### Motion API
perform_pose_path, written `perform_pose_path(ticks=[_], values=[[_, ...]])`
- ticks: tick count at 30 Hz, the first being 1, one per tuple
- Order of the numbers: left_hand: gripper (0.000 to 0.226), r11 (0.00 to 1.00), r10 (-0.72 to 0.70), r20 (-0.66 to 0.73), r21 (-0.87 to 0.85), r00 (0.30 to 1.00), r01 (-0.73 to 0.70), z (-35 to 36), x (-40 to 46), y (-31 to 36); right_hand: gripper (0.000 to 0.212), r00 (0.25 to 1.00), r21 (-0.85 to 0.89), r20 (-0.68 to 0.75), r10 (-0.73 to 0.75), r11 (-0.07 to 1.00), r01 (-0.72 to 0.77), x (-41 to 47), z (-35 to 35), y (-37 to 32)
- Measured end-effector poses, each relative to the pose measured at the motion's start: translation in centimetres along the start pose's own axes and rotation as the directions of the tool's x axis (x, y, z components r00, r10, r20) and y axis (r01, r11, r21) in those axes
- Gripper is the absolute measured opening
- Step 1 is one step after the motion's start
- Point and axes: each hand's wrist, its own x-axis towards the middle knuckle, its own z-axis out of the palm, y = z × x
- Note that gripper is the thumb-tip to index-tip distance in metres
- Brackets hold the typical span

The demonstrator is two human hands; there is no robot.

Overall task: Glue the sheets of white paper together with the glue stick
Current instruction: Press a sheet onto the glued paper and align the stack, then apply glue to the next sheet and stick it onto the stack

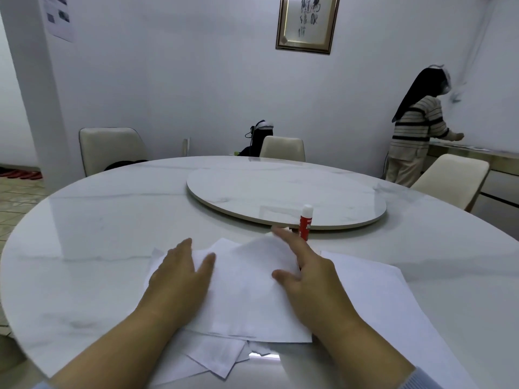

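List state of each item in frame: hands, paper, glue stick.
left hand: open, flat on the paper stack
right hand: open, pressing the top sheet, fingers spread
top sheet: lies askew on the stack, far edge slightly lifted
loose sheets: flat on the table, right of the stack
glue stick: upright, capped, unheld, beyond the right hand
turntable: bare

Glossy marble-look desk (112, 220); matt white paper sheets (247, 290); smooth plastic glue stick (305, 221), red label, white cap.
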Motion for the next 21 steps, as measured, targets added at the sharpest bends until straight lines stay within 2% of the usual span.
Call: perform_pose_path(ticks=[2,4,5,7,9,11,13,16,21], values=[[0.047,0.97,-0.04,-0.133,-0.245,0.99,0.006,-0.7,0.1,-0.1,0.037,0.995,0.082,-0.092,-0.047,0.995,0.054,0.2,-1.1,-0.4],[0.033,0.923,-0.085,-0.184,-0.385,0.979,0.008,-1.3,0.1,-0.1,0.034,0.97,0.257,-0.239,-0.034,0.962,0.097,0.6,-3.4,-1.1],[0.03,0.922,-0.086,-0.188,-0.387,0.978,0.007,-1.5,0.1,-0.1,0.029,0.94,0.374,-0.34,0.002,0.918,0.134,0.9,-5.0,-1.6],[0.031,0.966,-0.031,-0.162,-0.258,0.986,-0.012,-1.3,0.1,-0.1,0.017,0.836,0.545,-0.533,0.132,0.809,0.22,1.8,-8.5,-1.9],[0.03,0.997,0.043,-0.072,-0.058,0.996,-0.048,-0.7,0.1,-0.1,0.019,0.734,0.573,-0.632,0.248,0.787,0.227,3.3,-11.4,-1.6],[0.033,0.987,0.104,0.016,0.121,0.994,-0.105,-0.3,-0.2,0.2,0.034,0.679,0.543,-0.663,0.316,0.827,0.145,5.6,-12.7,-0.3],[0.046,0.962,0.162,0.072,0.211,0.984,-0.174,-0.1,-0.5,0.4,0.051,0.679,0.541,-0.629,0.378,0.841,0.033,8.1,-12.7,1.6],[0.067,0.94,0.203,0.121,0.255,0.972,-0.228,-0.1,-0.9,0.3,0.059,0.68,0.462,-0.573,0.458,0.865,-0.193,10.4,-11.1,4.3],[0.073,0.946,0.191,0.126,0.24,0.974,-0.216,-0.2,-0.9,0.4,0.061,0.67,0.3,-0.495,0.554,0.832,-0.466,12.2,-8.1,8.2]])
